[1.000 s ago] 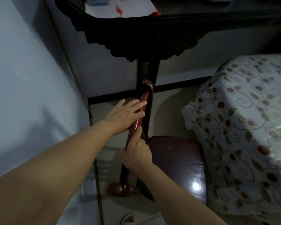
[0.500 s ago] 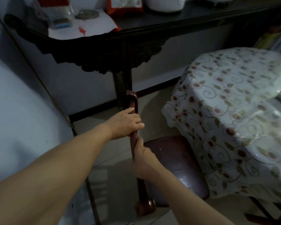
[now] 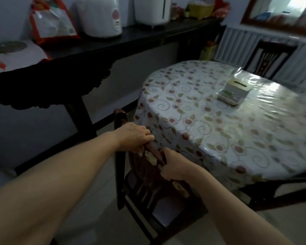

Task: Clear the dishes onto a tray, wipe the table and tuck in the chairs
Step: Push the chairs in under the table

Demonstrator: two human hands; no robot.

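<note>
Wooden chair (image 3: 148, 184) top rail gripped by left hand (image 3: 133, 137) and right hand (image 3: 174, 167), fingers curled round it. Push level and straight toward the table (image 3: 219, 124); keep the hanging cloth off the backrest

Home dining room: floral-clothed table (image 3: 219, 124); rice cooker (image 3: 101, 16).

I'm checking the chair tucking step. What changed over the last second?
The chair has gone in toward the table: its seat, earlier out in the open, now sits under the tablecloth's edge. The left hand, earlier laid flat on the top rail, now grips it. The right hand kept its grip.
</note>
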